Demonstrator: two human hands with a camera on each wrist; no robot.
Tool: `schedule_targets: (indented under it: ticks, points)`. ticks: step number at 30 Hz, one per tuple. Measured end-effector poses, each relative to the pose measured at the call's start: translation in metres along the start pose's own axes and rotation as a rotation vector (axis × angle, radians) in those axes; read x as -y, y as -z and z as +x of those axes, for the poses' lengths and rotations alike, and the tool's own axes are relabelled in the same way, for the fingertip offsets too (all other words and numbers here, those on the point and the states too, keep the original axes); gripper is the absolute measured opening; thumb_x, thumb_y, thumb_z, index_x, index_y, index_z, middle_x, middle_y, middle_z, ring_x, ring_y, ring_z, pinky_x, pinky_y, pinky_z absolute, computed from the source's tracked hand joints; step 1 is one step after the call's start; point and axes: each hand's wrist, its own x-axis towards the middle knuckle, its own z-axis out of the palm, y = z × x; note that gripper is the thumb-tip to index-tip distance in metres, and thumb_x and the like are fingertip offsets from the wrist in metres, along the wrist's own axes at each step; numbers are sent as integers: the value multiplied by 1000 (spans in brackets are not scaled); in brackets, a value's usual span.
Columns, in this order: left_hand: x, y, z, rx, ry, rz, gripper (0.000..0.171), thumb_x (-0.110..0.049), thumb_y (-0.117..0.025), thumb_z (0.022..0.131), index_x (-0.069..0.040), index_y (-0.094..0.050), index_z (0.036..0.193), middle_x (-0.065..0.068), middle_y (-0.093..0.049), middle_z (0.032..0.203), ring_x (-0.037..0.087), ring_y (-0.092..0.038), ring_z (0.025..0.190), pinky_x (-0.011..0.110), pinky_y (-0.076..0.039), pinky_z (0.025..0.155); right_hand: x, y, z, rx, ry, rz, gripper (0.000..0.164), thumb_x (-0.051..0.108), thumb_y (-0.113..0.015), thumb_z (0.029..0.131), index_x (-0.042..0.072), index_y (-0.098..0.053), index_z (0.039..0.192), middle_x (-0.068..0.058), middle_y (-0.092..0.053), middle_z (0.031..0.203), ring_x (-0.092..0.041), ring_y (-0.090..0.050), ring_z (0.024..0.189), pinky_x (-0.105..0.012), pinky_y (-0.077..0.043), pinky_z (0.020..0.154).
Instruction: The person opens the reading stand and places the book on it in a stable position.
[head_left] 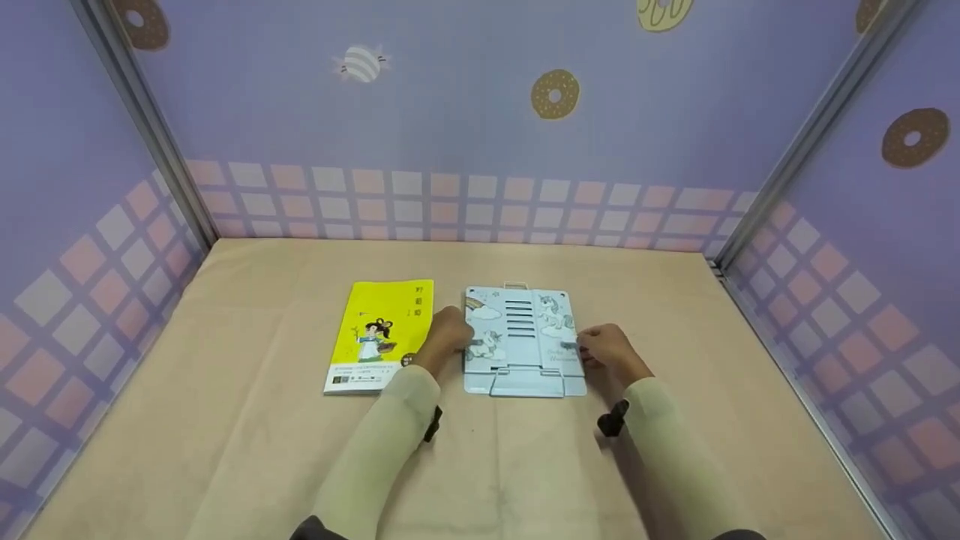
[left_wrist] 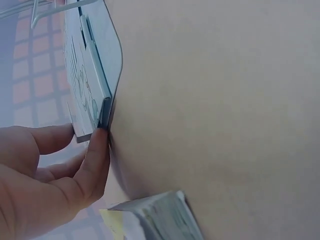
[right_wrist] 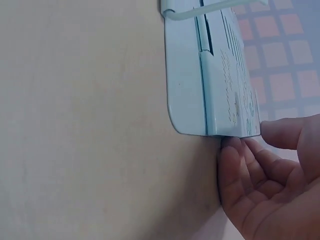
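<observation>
A pale blue book stand [head_left: 525, 352] with unicorn drawings, a rainbow and slots down its middle lies low on the table. My left hand [head_left: 448, 331] holds its left edge; in the left wrist view the thumb [left_wrist: 55, 137] is on one side of the panel and the fingers on the other. At the opposite edge, my right hand [head_left: 611, 351] pinches the stand, its thumb [right_wrist: 282, 132] at the panel's upper side and curled fingers [right_wrist: 232, 172] against the underside. A wire piece [left_wrist: 55, 12] juts from the stand's front in the wrist views.
A yellow book [head_left: 382, 315] with a cartoon figure on its cover lies left of the stand, close by my left wrist. Beige cloth [head_left: 247, 450] covers the table. Purple patterned walls [head_left: 465, 135] enclose the back and both sides.
</observation>
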Motion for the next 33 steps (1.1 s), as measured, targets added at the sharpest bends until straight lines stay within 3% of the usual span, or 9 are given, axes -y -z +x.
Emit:
schedule_targets:
  ticks: [8,13,17,24,33]
  points:
    - [5,3,2,17,25,-52,36,-5,-62,89,0,-60,125,9,-57,94,22,-57,90,27,-44,71,-9,2,-5,53,4,101,34,16,-51,104,1,-62,132,-15,-67,124,-25,-65,107,-35,-54,95]
    - [1,5,-1,2,27,-19,33,-8,-65,89,0,-63,120,8,-56,89,21,-58,84,27,-45,68,-10,6,-6,68,8,149,33,16,-53,102,2,-62,132,-13,-67,121,-23,-64,102,-30,-54,86]
    - [-1,8,-6,-10,34,-65,35,-8,-65,88,-1,-62,123,8,-60,92,22,-60,87,28,-47,74,-10,10,-8,79,22,195,33,15,-53,103,3,-61,132,-13,-66,118,-22,-63,97,-28,-54,81]
    - [-1,11,-15,5,-23,-160,38,-7,-62,91,-2,-59,129,9,-68,109,28,-68,101,32,-52,85,-8,15,-17,77,57,211,31,14,-52,102,4,-59,130,-14,-65,119,-24,-62,95,-30,-51,77]
    - [2,13,-24,34,-92,-210,43,-7,-63,91,-9,-59,134,7,-72,116,27,-71,98,39,-55,96,-14,17,-22,76,99,225,29,11,-54,100,6,-59,127,-12,-64,121,-25,-60,101,-32,-51,83]
